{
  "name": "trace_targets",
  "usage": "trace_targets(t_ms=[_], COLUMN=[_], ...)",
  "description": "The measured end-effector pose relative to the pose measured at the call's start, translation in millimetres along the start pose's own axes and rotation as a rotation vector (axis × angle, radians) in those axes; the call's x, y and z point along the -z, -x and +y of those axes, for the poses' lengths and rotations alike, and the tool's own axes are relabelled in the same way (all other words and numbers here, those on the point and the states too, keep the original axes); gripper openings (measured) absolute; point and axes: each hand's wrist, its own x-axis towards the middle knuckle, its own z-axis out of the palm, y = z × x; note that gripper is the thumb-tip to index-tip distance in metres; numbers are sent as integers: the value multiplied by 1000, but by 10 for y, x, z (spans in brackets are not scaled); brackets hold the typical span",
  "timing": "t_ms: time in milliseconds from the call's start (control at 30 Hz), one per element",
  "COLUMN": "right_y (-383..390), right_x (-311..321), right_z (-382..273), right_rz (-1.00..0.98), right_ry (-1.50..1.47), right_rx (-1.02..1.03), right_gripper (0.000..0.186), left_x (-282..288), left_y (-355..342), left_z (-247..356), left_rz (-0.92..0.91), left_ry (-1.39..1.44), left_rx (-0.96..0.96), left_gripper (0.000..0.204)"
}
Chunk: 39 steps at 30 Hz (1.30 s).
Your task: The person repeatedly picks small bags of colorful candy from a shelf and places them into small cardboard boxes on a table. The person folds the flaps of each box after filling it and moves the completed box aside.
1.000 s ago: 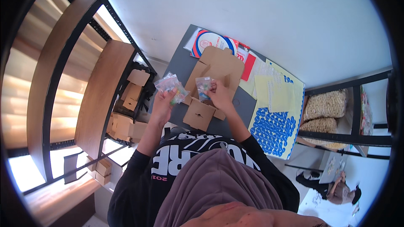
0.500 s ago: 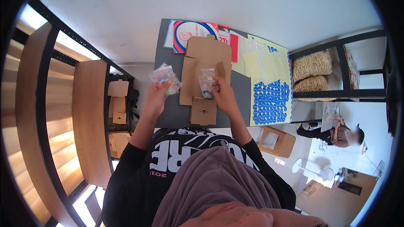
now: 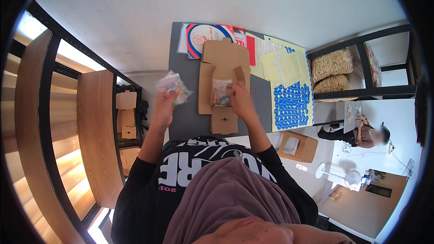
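My left hand [image 3: 164, 104] is closed around a few small clear zip bags [image 3: 173, 85] with colourful contents, held left of the cardboard box. An unfolded brown cardboard box [image 3: 224, 54] lies open on the grey table, lid spread away from me and front flap toward me. Inside it rests another clear plastic bag [image 3: 220, 89] with small coloured pieces, too small to make out. My right hand [image 3: 243, 101] reaches over the box's right wall, fingers pinching that bag's right edge.
On the grey table [image 3: 185, 119], a red, white and blue packet [image 3: 193, 47] sits behind the box. Yellow sheets with blue oval stickers [image 3: 293, 108] cover the right side. A shelf with bags of pale packing peanuts [image 3: 332, 65] stands right. Another person [image 3: 366, 136] works farther off.
The bag in my right hand has gone from tilted to lying flatter inside the box. My left hand still grips its bags, nearly in place.
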Motion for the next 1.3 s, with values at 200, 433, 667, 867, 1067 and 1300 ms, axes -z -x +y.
trace_targets(t_ms=[200, 433, 667, 867, 1067, 1300], right_y=[-4, 96, 53, 77, 53, -4], right_x=[44, 57, 238, 83, -31, 123], right_z=[-17, 1, -486, -820, -571, -352], right_rz=[58, -51, 71, 77, 12, 125], right_ry=[287, 464, -297, -375, -591, -704], right_rx=[-80, 36, 28, 78, 24, -182], right_gripper=[16, 15, 14, 19, 15, 10], left_x=[162, 138, -195, -434, -439, -440], left_y=[-67, -140, -117, -88, -76, -149], left_z=[-10, -15, -22, -93, -122, -121], left_rz=[-12, -45, -197, -294, -266, -218], left_ry=[27, 24, 234, 130, 91, 80], left_rx=[-29, -4, 218, 280, 340, 295], left_gripper=[41, 38, 38, 35, 35, 42])
